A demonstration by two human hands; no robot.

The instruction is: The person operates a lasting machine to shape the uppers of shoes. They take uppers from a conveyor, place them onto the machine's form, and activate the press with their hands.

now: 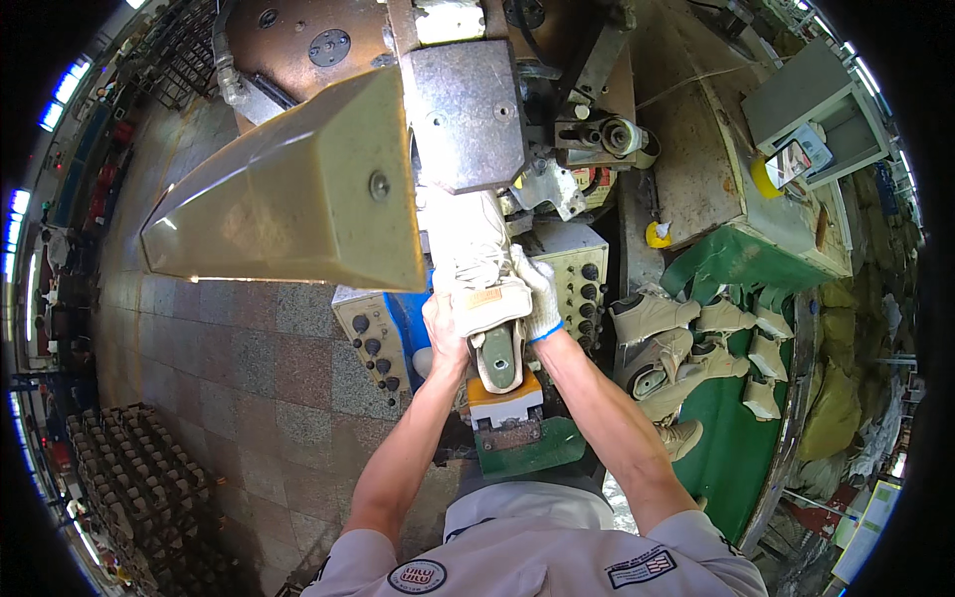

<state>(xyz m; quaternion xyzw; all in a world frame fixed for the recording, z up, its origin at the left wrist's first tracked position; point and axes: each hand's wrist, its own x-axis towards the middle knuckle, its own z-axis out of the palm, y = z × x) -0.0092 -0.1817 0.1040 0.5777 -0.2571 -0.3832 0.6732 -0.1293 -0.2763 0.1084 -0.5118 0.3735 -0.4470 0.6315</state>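
Observation:
A beige shoe upper (479, 303) sits on a green shoe last (500, 358), toe pointing away from me under the metal head (463, 114) of a machine. My left hand (444, 326), which looks bare, closes on the shoe's left side near the heel. Wrapped along its right side is my right hand (539, 296), in a white knit glove with a blue cuff. The toe end is washed out by bright light, so its contact with the machine is hard to make out. An orange-topped support (504, 390) stands just below the last's heel end.
A large tan metal guard (288, 194) juts out at left. Knobbed control panels (373, 343) flank the shoe. On the right, several beige shoe uppers (657, 318) lie on a green surface (731, 428), near a wooden bench (696, 169). A dark rack (134, 478) stands lower left.

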